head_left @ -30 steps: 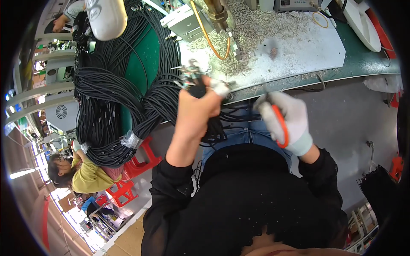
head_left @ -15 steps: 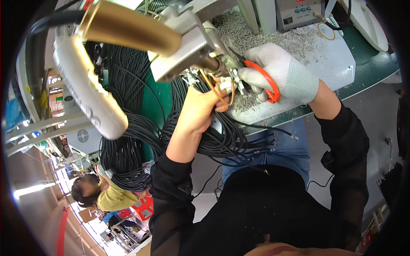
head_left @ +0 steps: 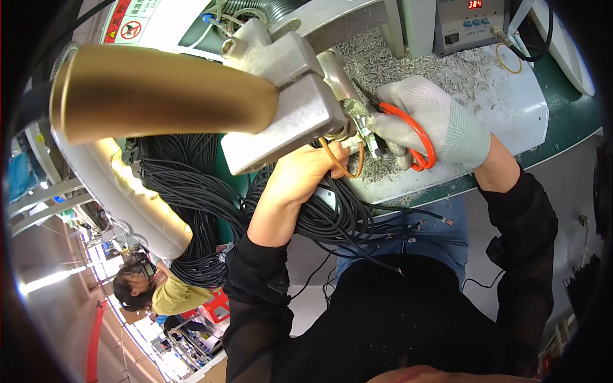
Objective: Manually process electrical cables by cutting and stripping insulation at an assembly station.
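My right hand (head_left: 424, 118), in a pale knitted glove, is closed around red-handled cutters (head_left: 422, 137), whose dark jaws point up and left. Beside its thumb is a small silver metal connector (head_left: 371, 142), at the tip of a soldering machine's head (head_left: 290, 124). Bare at the wrist, my left hand (head_left: 295, 175) reaches under that head with fingers curled near the connector. Part of its fingers is hidden by the head and a brown wire loop (head_left: 338, 164), so what they grip is unclear. Black cables (head_left: 325, 214) lie bundled under the left hand.
Small metal scraps (head_left: 440, 70) cover much of the white board (head_left: 527, 115) on the green table. A control box (head_left: 472, 25) stands at the back. A lit white lamp (head_left: 143, 204) and more cable bundles (head_left: 191, 191) are at left. A person in yellow (head_left: 175, 297) sits beyond.
The whole view has shifted, and the machine head looks larger and lower. Both hands keep nearly the same pose at its tip. The person in yellow has turned their head.
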### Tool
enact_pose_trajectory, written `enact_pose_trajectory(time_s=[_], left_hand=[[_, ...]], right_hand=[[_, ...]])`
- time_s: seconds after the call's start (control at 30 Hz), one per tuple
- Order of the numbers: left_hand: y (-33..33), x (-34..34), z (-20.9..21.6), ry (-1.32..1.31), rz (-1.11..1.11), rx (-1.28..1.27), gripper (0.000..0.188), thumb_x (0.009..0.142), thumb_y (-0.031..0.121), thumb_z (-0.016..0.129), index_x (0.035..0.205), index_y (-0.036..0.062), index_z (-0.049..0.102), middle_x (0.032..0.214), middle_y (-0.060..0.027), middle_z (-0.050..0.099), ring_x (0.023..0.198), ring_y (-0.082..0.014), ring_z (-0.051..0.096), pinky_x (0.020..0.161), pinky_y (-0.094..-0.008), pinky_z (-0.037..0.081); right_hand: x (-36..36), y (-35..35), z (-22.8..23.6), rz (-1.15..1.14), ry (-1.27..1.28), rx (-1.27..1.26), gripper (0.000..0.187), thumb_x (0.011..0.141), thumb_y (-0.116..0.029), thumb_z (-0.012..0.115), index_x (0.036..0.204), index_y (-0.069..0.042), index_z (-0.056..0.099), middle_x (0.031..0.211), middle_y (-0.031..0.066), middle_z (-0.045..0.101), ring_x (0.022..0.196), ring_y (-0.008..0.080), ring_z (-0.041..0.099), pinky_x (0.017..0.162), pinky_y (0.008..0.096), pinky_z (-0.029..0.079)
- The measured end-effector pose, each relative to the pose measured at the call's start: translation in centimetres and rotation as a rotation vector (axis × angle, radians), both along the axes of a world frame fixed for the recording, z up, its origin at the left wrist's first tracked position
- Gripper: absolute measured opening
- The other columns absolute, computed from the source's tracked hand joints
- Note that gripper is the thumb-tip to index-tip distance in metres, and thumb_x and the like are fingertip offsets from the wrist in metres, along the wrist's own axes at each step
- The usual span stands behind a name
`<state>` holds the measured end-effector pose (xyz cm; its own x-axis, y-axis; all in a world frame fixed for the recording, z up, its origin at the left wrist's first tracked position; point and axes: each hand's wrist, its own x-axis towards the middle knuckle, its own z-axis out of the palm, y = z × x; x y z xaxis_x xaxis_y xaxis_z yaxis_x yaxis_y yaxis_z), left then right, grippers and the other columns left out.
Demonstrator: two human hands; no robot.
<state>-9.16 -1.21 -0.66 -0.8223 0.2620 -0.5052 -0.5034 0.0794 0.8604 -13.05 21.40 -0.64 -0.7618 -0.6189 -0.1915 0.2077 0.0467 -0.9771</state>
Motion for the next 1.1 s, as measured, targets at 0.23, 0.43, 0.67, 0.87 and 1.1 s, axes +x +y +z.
enact_pose_trajectory(time_s=[0.23, 0.43, 0.67, 0.87, 1.1], left_hand=[[0.2, -0.2, -0.2, 0.066, 0.004, 0.055, 0.016, 0.089, 0.01, 0.061, 0.097, -0.002, 0.054, 0.067, -0.0018, 0.05, 0.052, -0.0105, 0.042, 0.049, -0.0242, 0.033], [0.1, -0.5, -0.3, 0.133, -0.044, 0.064, 0.014, 0.087, 0.007, 0.06, 0.097, -0.0019, 0.053, 0.066, -0.0024, 0.049, 0.052, -0.0102, 0.042, 0.048, -0.0247, 0.033], [0.3, -0.3, -0.5, 0.084, -0.024, 0.115, 0.014, 0.088, 0.007, 0.058, 0.099, 0.0001, 0.052, 0.064, -0.0017, 0.047, 0.052, -0.0097, 0.04, 0.047, -0.0248, 0.032], [0.8, 0.6, -0.1, 0.011, 0.063, 0.258, 0.009, 0.087, 0.005, 0.059, 0.094, 0.0017, 0.054, 0.064, -0.0013, 0.047, 0.053, -0.0084, 0.041, 0.047, -0.0235, 0.032], [-0.1, 6.5, 2.6, -0.233, 0.082, 0.338, 0.01, 0.088, 0.004, 0.059, 0.097, 0.002, 0.054, 0.065, 0.0012, 0.045, 0.051, -0.0055, 0.038, 0.045, -0.0214, 0.03]], right_hand=[[0.1, -0.1, 0.1, 0.002, 0.008, 0.024, 0.026, 0.09, -0.014, 0.057, 0.071, 0.002, 0.051, 0.053, 0.0067, 0.053, 0.041, 0.013, 0.056, 0.038, 0.0258, 0.044], [-0.2, 0.0, -0.2, 0.012, 0.044, -0.048, 0.029, 0.09, -0.019, 0.058, 0.069, 0.001, 0.052, 0.052, 0.0069, 0.054, 0.041, 0.0134, 0.057, 0.039, 0.0257, 0.045], [0.1, -0.1, -0.2, -0.004, -0.028, -0.05, 0.026, 0.091, -0.017, 0.057, 0.072, 0.001, 0.051, 0.053, 0.0071, 0.054, 0.041, 0.0137, 0.055, 0.038, 0.026, 0.044], [0.8, 0.1, 0.5, -0.003, 0.031, 0.035, 0.028, 0.09, -0.019, 0.057, 0.073, 0.001, 0.052, 0.055, 0.0081, 0.056, 0.043, 0.0137, 0.057, 0.041, 0.0254, 0.044], [7.9, 2.9, 1.8, 0.121, -0.024, -0.23, 0.029, 0.087, -0.026, 0.059, 0.08, 0.003, 0.059, 0.056, 0.0059, 0.059, 0.048, 0.0111, 0.059, 0.047, 0.0249, 0.047]])
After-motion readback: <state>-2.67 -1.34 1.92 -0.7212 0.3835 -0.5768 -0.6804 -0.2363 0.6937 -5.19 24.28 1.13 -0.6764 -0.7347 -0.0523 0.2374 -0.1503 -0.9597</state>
